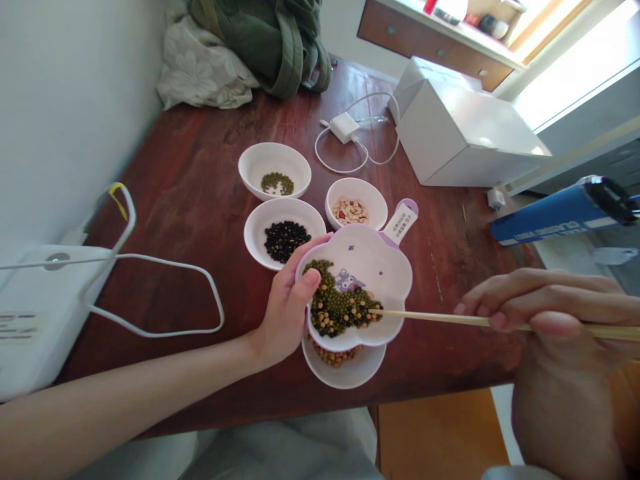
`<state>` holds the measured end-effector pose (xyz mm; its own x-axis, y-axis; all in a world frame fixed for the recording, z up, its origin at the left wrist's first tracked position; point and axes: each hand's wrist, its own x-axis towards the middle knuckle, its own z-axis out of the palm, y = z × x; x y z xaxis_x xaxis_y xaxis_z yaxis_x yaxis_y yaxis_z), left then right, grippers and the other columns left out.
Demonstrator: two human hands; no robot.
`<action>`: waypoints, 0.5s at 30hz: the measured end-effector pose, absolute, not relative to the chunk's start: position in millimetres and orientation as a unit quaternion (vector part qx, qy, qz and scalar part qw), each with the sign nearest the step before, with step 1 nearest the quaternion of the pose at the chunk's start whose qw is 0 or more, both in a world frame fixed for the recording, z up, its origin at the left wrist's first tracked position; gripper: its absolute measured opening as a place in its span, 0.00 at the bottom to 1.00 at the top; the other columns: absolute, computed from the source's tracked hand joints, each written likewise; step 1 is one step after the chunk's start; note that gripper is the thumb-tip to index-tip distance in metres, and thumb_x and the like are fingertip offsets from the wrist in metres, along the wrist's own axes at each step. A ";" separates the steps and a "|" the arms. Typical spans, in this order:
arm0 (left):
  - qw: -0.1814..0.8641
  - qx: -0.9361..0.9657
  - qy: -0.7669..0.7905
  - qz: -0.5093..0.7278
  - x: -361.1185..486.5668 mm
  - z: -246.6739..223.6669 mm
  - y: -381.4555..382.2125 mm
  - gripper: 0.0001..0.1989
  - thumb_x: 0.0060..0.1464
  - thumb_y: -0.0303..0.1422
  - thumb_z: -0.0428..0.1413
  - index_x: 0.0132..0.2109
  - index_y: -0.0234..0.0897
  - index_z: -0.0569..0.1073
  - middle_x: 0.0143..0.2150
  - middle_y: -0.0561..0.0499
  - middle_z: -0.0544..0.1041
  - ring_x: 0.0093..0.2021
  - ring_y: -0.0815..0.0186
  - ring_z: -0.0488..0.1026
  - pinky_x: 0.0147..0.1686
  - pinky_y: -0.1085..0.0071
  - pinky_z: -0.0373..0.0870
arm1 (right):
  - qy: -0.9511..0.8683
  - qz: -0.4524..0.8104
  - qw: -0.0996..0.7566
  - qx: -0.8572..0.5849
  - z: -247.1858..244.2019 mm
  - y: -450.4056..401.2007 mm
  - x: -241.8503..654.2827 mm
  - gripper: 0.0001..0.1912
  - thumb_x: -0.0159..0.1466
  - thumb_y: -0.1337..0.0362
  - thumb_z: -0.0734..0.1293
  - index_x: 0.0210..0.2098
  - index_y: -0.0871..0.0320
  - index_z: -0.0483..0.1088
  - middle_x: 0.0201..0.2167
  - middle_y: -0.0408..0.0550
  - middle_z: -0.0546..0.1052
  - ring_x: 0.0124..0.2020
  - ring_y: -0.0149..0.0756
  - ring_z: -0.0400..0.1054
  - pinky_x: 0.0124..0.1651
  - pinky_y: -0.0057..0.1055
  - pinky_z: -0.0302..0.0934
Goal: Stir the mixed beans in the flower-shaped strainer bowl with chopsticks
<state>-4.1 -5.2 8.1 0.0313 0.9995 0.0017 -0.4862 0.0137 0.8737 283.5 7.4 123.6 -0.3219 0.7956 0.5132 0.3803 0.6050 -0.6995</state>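
Observation:
My left hand (287,307) grips the left rim of a purple-rimmed bowl (385,267) with a cartoon print, tilted over a white bowl (345,373) of yellow beans. The purple bowl holds mixed green and yellow beans (340,308). My right hand (540,313) holds wooden chopsticks (430,317) whose tips rest in those beans. Behind stand three white bowls: one with black beans (284,239), one with green beans (277,181), one with peanuts (351,211).
The brown wooden table (190,193) carries a white charger with cable (345,127), a white box (460,133), green and floral cloth (240,53) at the back, and a white device with cord (45,307) at left. A blue lighter (560,213) lies at right.

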 end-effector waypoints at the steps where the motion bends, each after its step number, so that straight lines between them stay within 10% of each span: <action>1: 0.619 0.366 0.350 0.601 -4.3 7.5 -5.3 0.23 0.68 0.49 0.61 0.63 0.42 0.81 0.62 0.45 0.84 0.65 0.49 0.78 0.66 0.55 0.73 | -0.783 0.246 0.430 -0.376 125.7 7.0 281.5 0.11 0.69 0.57 0.75 0.29 0.47 0.84 0.21 0.45 0.82 0.18 0.46 0.75 0.13 0.40 0.64; 15: 0.616 0.378 0.357 0.592 -3.2 9.3 -6.1 0.27 0.67 0.50 0.62 0.65 0.42 0.79 0.66 0.45 0.81 0.66 0.50 0.76 0.70 0.55 0.68 | -0.763 0.252 0.450 -0.391 115.6 2.3 290.8 0.20 0.65 0.53 0.79 0.21 0.54 0.80 0.18 0.51 0.77 0.21 0.51 0.76 0.18 0.44 0.68</action>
<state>-3.2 -6.1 9.3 0.0451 0.9990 0.0077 -0.4593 0.0139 0.8882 290.8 2.3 115.6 -0.2898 0.8227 0.4890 0.3702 0.5675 -0.7355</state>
